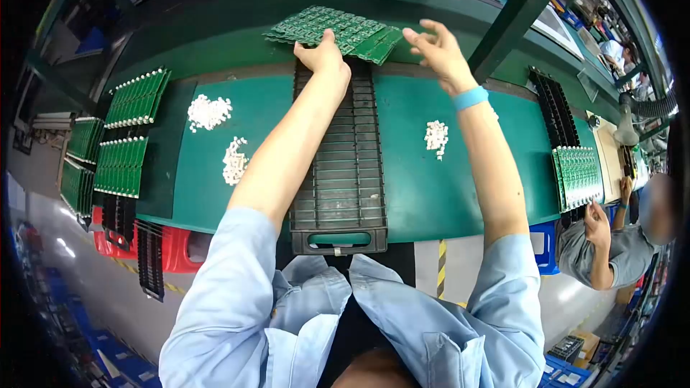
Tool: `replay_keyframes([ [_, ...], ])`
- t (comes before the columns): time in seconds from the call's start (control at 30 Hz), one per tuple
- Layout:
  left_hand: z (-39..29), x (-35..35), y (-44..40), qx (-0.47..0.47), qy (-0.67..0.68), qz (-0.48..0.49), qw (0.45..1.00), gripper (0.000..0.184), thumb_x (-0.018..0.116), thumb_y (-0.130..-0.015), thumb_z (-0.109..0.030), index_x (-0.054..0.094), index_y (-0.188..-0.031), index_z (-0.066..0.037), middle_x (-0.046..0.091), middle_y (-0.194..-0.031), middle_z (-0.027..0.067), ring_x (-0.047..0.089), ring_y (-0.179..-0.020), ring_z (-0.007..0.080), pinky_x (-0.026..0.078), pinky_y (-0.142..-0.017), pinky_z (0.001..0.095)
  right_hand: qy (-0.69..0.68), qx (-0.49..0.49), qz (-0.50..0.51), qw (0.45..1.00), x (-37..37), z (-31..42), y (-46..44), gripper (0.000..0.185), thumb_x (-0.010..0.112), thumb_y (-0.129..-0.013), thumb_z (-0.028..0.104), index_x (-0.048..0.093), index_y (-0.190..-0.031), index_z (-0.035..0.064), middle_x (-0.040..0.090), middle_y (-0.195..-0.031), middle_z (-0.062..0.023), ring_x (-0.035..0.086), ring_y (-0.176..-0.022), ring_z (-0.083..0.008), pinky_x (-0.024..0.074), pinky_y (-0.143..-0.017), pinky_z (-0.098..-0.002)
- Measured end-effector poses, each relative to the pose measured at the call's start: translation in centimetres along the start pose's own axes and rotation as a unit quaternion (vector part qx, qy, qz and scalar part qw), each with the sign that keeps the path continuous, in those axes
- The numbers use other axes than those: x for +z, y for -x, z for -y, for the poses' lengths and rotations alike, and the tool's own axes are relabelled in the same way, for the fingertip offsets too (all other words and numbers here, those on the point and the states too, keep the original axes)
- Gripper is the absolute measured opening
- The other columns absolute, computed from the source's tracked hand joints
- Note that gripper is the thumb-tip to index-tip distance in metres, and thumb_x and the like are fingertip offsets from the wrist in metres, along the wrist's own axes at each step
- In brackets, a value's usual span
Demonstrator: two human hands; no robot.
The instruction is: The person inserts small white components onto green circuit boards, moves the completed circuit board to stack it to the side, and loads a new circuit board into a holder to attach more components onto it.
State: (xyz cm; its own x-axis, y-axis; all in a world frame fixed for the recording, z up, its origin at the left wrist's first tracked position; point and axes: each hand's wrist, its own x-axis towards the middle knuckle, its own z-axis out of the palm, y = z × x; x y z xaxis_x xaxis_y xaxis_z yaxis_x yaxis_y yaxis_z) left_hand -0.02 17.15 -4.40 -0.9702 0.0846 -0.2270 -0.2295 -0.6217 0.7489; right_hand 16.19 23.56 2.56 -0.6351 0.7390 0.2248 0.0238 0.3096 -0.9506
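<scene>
A stack of green circuit boards [330, 27] is fanned out at the far side of the bench, its right end slightly spread. At its near edge my left hand [325, 56] grips the boards, thumb on top. Just off the right end of the stack is my right hand [440, 54], its fingers apart and nothing in them; a blue band circles that wrist. Below the boards, a black slotted rack [338, 165] with a handle cut-out lies lengthwise between my forearms.
White small parts lie in piles on the green mat, two at left [209, 112] and one at right [435, 136]. Racked circuit boards [121, 165] stand at the left. At right, a co-worker [611, 244] reaches toward another board [577, 176]. A green post [521, 14] rises beyond my right hand.
</scene>
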Motion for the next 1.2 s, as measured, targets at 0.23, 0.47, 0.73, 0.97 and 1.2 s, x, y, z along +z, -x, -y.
replay_keyframes([
  [0.23, -0.6, -1.5, -1.2, -0.088, -0.027, 0.112, 0.989, 0.05, 0.054, -0.083, 0.008, 0.033, -0.128, 0.004, 0.049, -0.12, 0.0214, 0.056, -0.104, 0.0326, 0.051, -0.083, 0.0383, -0.24, 0.185, 0.007, 0.953, 2.7, -6.6, -4.8, 0.073, 0.072, -0.079, 0.006, 0.029, -0.137, -0.0079, 0.055, -0.112, -0.0226, 0.06, -0.085, -0.0221, 0.0505, -0.07, -0.0282],
  [0.47, -5.1, -4.9, 0.5, -0.322, -0.045, 0.171, 0.93, 0.039, 0.053, -0.087, 0.003, 0.039, -0.122, 0.014, 0.051, -0.121, 0.0239, 0.057, -0.107, 0.0358, 0.051, -0.084, 0.041, -0.224, 0.165, 0.037, 0.96, 0.7, -9.1, -8.4, 0.071, 0.067, -0.078, -0.004, 0.029, -0.138, -0.0074, 0.056, -0.114, -0.0236, 0.06, -0.091, -0.0249, 0.0507, -0.076, -0.029],
  [0.73, -9.7, -4.7, -7.2, 0.211, -0.505, 0.264, 0.794, 0.028, 0.069, -0.078, -0.013, 0.063, -0.099, 0.005, 0.065, -0.082, 0.01, 0.062, -0.078, 0.0206, 0.05, -0.069, 0.0308, -0.183, 0.162, 0.038, 0.969, 1.1, -8.6, -11.2, 0.065, 0.064, -0.079, -0.007, 0.033, -0.136, -0.0077, 0.054, -0.119, -0.0237, 0.059, -0.095, -0.0237, 0.0506, -0.079, -0.0289],
  [0.97, -9.9, -1.5, -7.1, 0.232, -0.736, 0.24, 0.59, 0.037, 0.074, -0.074, -0.019, 0.062, -0.097, 0.007, 0.065, -0.08, 0.0099, 0.062, -0.07, 0.0195, 0.051, -0.068, 0.0332, -0.109, 0.165, 0.024, 0.98, 1.7, -9.1, -10.8, 0.057, 0.066, -0.081, 0.001, 0.041, -0.132, -0.0068, 0.059, -0.11, -0.0207, 0.06, -0.093, -0.0221, 0.0503, -0.075, -0.0274],
  [1.2, -12.5, -1.4, -6.7, 0.166, -0.572, 0.381, 0.707, 0.029, 0.072, -0.077, -0.012, 0.062, -0.097, 0.007, 0.064, -0.081, 0.0104, 0.061, -0.069, 0.0178, 0.051, -0.067, 0.0282, -0.012, 0.141, -0.072, 0.987, -0.2, -8.3, -9.4, 0.047, 0.066, -0.085, 0.013, 0.049, -0.127, -0.0017, 0.063, -0.102, -0.0137, 0.061, -0.089, -0.0177, 0.0453, -0.067, -0.0223],
])
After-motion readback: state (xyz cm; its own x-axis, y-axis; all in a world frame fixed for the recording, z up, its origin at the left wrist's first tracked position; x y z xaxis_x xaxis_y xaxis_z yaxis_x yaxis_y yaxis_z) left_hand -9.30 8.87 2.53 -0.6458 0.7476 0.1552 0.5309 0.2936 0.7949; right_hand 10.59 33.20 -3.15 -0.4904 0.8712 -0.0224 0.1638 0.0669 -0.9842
